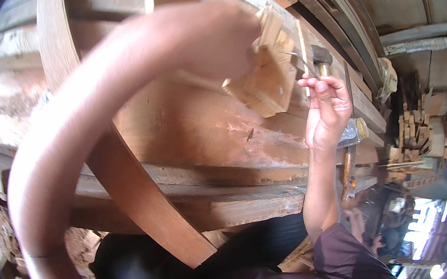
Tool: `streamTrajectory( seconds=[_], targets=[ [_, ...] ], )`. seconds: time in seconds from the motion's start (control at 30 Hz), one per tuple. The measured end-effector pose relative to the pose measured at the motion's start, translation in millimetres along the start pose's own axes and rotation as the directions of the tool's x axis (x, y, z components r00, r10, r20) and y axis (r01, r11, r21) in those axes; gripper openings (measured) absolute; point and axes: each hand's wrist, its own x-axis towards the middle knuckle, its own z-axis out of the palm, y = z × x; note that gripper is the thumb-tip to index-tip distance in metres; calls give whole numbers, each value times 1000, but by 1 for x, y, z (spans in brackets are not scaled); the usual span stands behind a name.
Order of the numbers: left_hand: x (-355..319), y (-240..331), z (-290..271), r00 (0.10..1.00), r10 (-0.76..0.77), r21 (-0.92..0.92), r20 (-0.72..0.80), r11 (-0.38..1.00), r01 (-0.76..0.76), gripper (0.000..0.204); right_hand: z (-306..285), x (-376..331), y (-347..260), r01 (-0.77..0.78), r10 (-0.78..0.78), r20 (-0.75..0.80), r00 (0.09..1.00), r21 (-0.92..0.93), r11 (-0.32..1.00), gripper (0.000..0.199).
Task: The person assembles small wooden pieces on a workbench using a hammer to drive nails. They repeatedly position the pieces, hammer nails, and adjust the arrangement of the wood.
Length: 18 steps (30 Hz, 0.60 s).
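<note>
My left arm curves in from the lower left, and my left hand point(225, 43), blurred by motion, is closed on a small pale wooden assembly point(269, 80) of joined pieces. Its fingers are largely hidden. The piece is tilted, with small dark spots on its face. Just to the right is my right hand point(326, 106), palm toward me, thumb and fingers curled together. Whatever they pinch is too small to make out. Right behind these fingers is a hammer point(321, 55) with a dark head; its handle is partly hidden. A thin pale strip point(301, 36) runs beside the fingertips.
A curved wooden board point(133, 179) crosses the wooden workbench point(192, 118) at the left. A clear jar with a yellow lid point(355, 130) and an orange-handled tool point(346, 171) lie beside my right forearm. Long planks point(324, 2) line the far side; stacked wood offcuts point(414, 128) are at right.
</note>
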Motion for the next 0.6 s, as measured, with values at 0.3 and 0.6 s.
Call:
streamTrajectory(
  seconds=[0.3, 0.6],
  targets=[
    [0, 101, 41, 936, -258, 311, -239, 893, 326, 95, -5, 7, -15, 24, -43, -140, 989, -135, 991, 16],
    [13, 75, 29, 951, -230, 323, -206, 901, 288, 67, -21, 23, 1, 18, -21, -153, 988, -20, 1000, 12]
  ],
)
